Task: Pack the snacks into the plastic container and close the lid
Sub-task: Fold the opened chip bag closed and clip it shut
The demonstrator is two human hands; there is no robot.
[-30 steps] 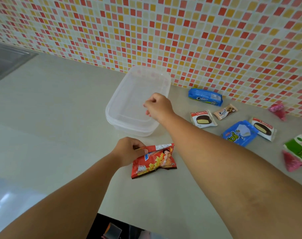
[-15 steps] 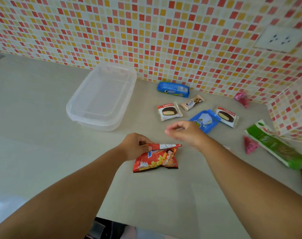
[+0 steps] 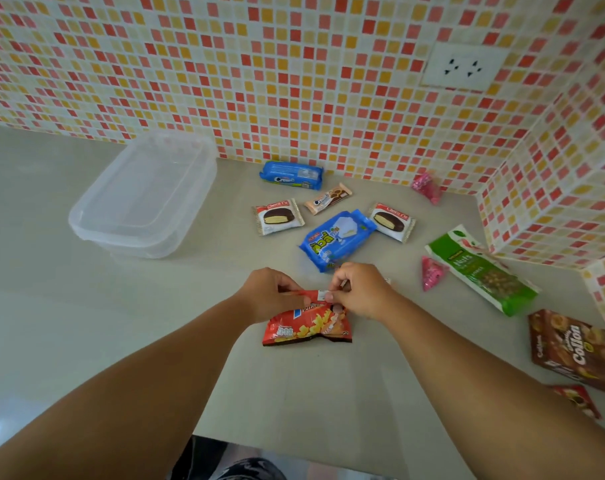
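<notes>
A clear plastic container (image 3: 145,199) with its lid on sits at the back left of the counter. A red potato snack bag (image 3: 306,325) lies in the middle. My left hand (image 3: 268,294) pinches the bag's top edge on the left, and my right hand (image 3: 360,289) pinches the same edge on the right. Beyond them lie a blue wafer pack (image 3: 337,239), two choco pie packs (image 3: 277,216) (image 3: 391,221), a blue cream-biscuit pack (image 3: 291,174) and a small beige biscuit pack (image 3: 327,198).
To the right lie a green nuts bag (image 3: 481,270), two pink candy bags (image 3: 431,271) (image 3: 425,187), a brown Collon box (image 3: 578,348) and a small red pack (image 3: 576,400). Tiled walls stand behind and at the right, with a socket (image 3: 463,67). The counter edge runs near me.
My right hand left the container lid and came back to the red bag's top edge. The left hand stayed on the bag. The view shifted right.
</notes>
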